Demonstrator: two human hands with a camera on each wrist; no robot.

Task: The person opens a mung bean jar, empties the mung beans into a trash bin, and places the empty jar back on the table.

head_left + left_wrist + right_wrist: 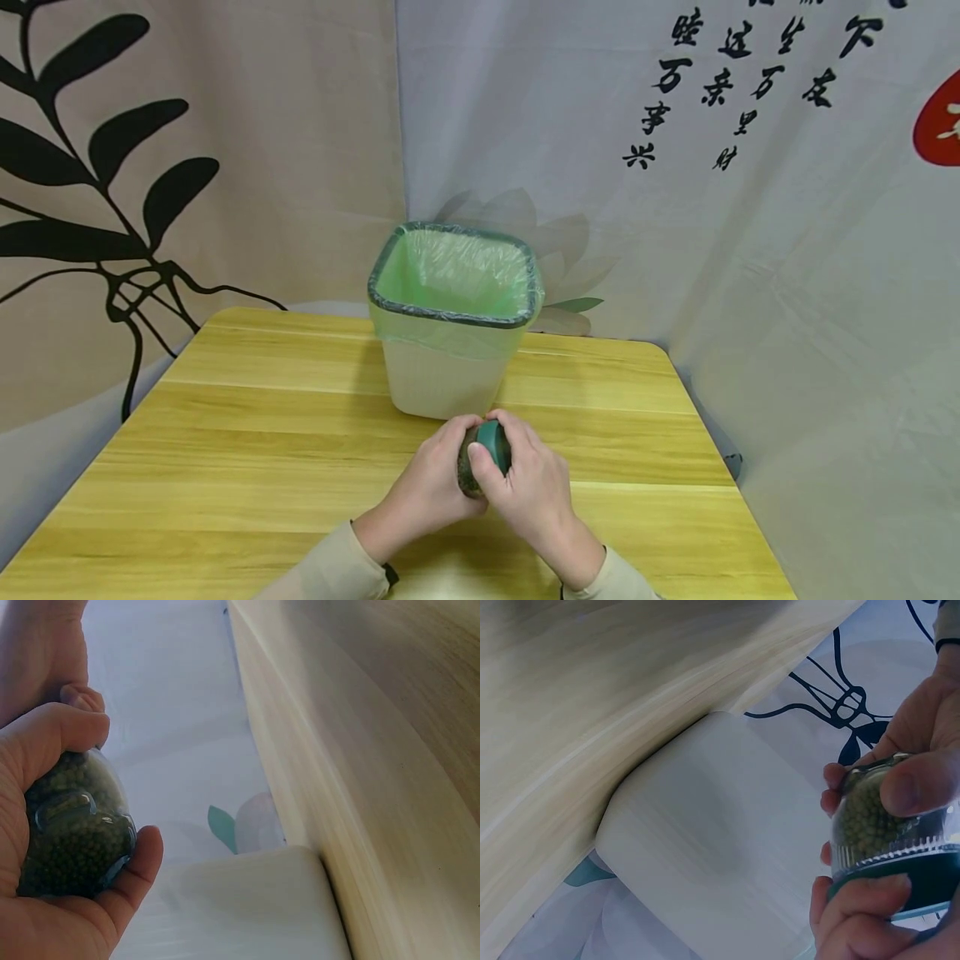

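Note:
Between both hands is a clear glass jar (79, 840) of small round green beans (866, 817), with a dark green lid (492, 442). My left hand (433, 477) grips the jar's body, fingers and thumb wrapped about the glass. From the other side, my right hand (534, 479) has its fingers and thumb curled round the lid. In the head view the jar is tilted, its lid toward the right hand. The right wrist view shows the lid (900, 881) seated on the jar's ribbed neck.
A white bin (442, 379) lined with a green plastic bag (465, 279) stands just beyond the hands on the wooden table (285, 450). Behind the table hang printed cloths (525, 100) with a dark plant and black characters.

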